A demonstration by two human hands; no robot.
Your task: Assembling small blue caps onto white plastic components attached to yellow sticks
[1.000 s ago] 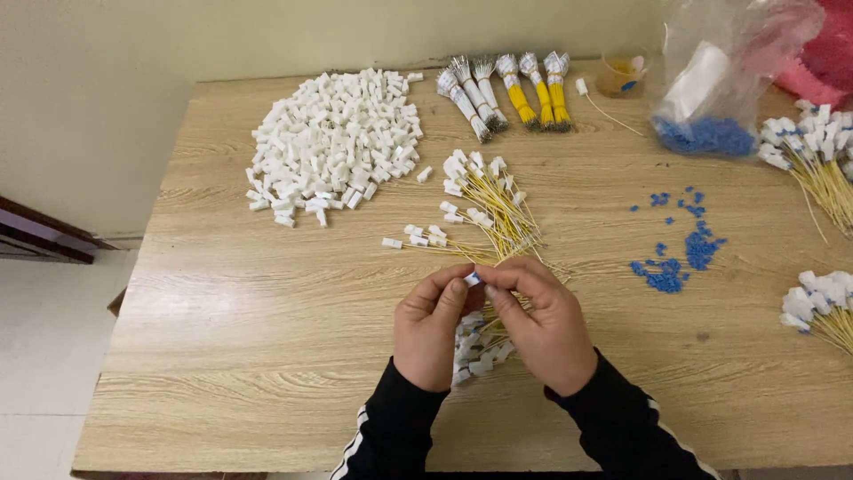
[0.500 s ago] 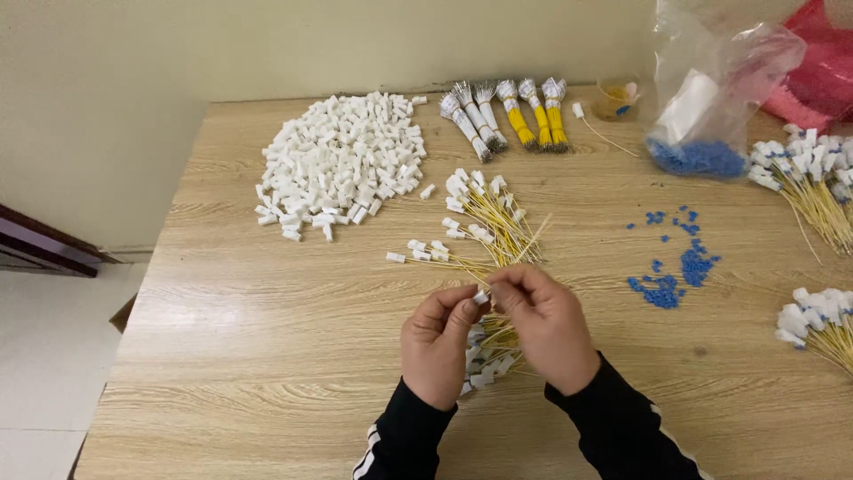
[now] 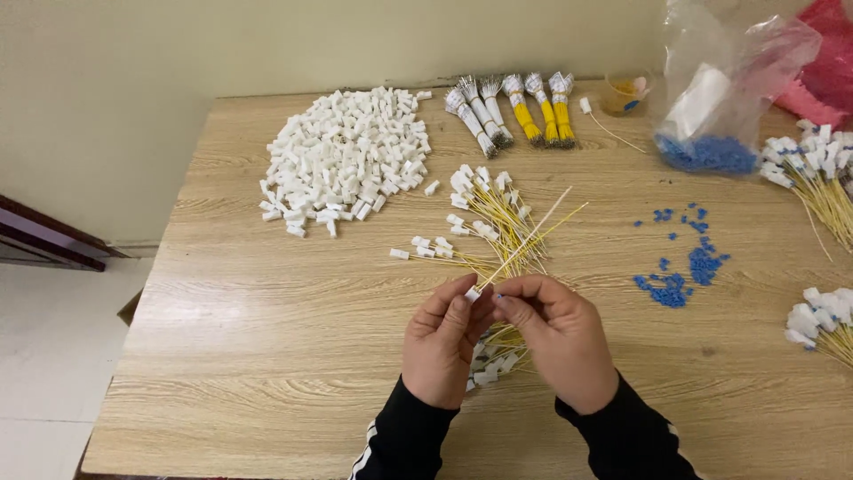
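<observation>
Raised slightly since 0.5 s ago: left hand (image 3: 442, 345) and right hand (image 3: 555, 342), fingers (image 3: 462, 307) pinching white connector (image 3: 472, 292) with yellow wires (image 3: 533, 236); wire pile (image 3: 498, 356) underneath on table (image 3: 267, 338).

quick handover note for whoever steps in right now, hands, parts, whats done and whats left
Left hand and right hand: fingers pinch a white connector on the end of yellow wires.
Pile of loose white connectors at the table's far left; blue bits scattered to the right.
Done: fitted wires lie beyond the hands, more under them.
Left: the big loose pile and the bundled wires at the far edge.
</observation>
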